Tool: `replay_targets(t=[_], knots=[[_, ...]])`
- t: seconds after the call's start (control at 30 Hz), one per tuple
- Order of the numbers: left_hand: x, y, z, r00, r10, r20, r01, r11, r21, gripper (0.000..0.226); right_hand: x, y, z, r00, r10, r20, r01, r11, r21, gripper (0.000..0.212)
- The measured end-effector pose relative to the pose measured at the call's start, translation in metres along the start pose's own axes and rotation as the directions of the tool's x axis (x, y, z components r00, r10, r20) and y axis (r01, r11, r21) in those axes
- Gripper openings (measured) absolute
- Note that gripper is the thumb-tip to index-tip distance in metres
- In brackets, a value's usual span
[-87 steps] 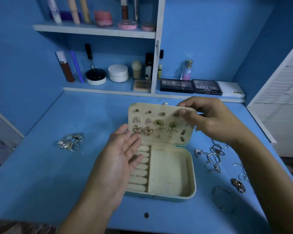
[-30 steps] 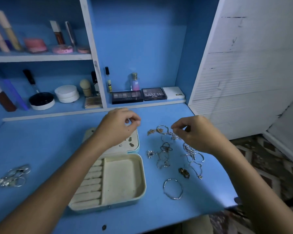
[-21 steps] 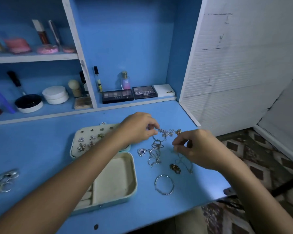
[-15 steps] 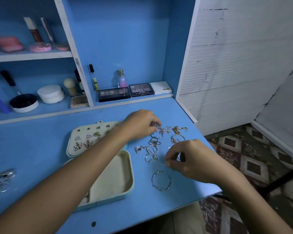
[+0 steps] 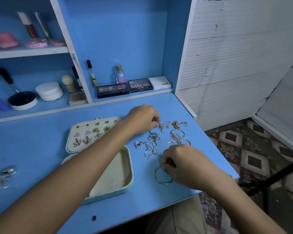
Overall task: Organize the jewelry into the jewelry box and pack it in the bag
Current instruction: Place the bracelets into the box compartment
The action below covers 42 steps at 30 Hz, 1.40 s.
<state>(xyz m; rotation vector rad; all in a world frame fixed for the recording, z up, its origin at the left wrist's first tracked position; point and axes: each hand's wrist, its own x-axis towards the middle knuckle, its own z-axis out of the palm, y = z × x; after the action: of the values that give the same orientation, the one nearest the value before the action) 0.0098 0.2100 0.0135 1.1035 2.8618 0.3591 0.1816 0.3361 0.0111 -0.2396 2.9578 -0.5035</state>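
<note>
Pinched between my right thumb and forefinger is the near-left rim of the bangle [image 5: 163,177], and my right hand [image 5: 183,163] curls knuckles-up over it at the front of the desk [image 5: 41,146]. My left hand [image 5: 143,119] reaches farther out, its fingertips closed on a thin bit of silver at the far edge of the tangle of chains [image 5: 162,137]; I cannot tell exactly which strand it has.

From my right grip, the jewelry box [image 5: 115,176] lies to the left, just beside the bangle, its tray open and its lid [image 5: 91,132] folded back flat beyond it, studded with earrings. The tray's long side runs away from me, so the bangle should only need a short sideways carry over the low wall, I judge. My right hand is the nearer one for that, but my left forearm crosses straight over the tray, so it would have to clear first.

Between my two grips lies the rest of the tangle: rings, a blue-stoned pendant [image 5: 138,144], and a gold chain [image 5: 178,124] to the right of my left fingertips. These look snarled and may drag one another when lifted.

Far off to the left of both hands sits a small heap of silver rings [image 5: 1,177]. No bag is in sight.
</note>
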Motion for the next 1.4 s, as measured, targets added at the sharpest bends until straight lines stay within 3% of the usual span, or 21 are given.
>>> replay_targets(t=[0.2,0.37,0.57,0.83,1.1,1.4], knots=[[0.001,0.002,0.001,0.997,0.072,0.036,-0.075,0.995,0.069,0.008,0.0,-0.011,-0.003,0.998,-0.04,0.057,0.048,0.987,-0.152,0.022],[0.002,0.001,0.001,0.995,0.088,0.046,-0.091,0.993,0.071,0.009,0.0,-0.005,-0.008,1.0,0.005,0.014,-0.004,1.0,-0.014,0.006],[0.002,-0.002,-0.009,0.98,0.141,0.143,-0.143,0.99,0.004,0.022,0.008,0.01,-0.011,0.995,0.044,-0.092,-0.03,0.988,0.152,0.014],[0.001,-0.002,-0.004,0.983,0.158,0.099,-0.158,0.987,-0.004,0.009,0.013,0.023,-0.01,0.969,0.116,-0.218,-0.049,0.956,0.29,0.019],[-0.005,-0.008,-0.016,0.993,0.117,0.001,-0.116,0.98,-0.159,0.008,0.014,0.024,-0.018,0.928,0.228,-0.295,-0.06,0.872,0.486,0.021],[-0.061,-0.03,-0.051,0.997,0.019,-0.071,-0.033,0.978,-0.204,0.01,0.029,0.011,-0.02,0.944,0.182,-0.274,0.023,0.794,0.607,0.021]])
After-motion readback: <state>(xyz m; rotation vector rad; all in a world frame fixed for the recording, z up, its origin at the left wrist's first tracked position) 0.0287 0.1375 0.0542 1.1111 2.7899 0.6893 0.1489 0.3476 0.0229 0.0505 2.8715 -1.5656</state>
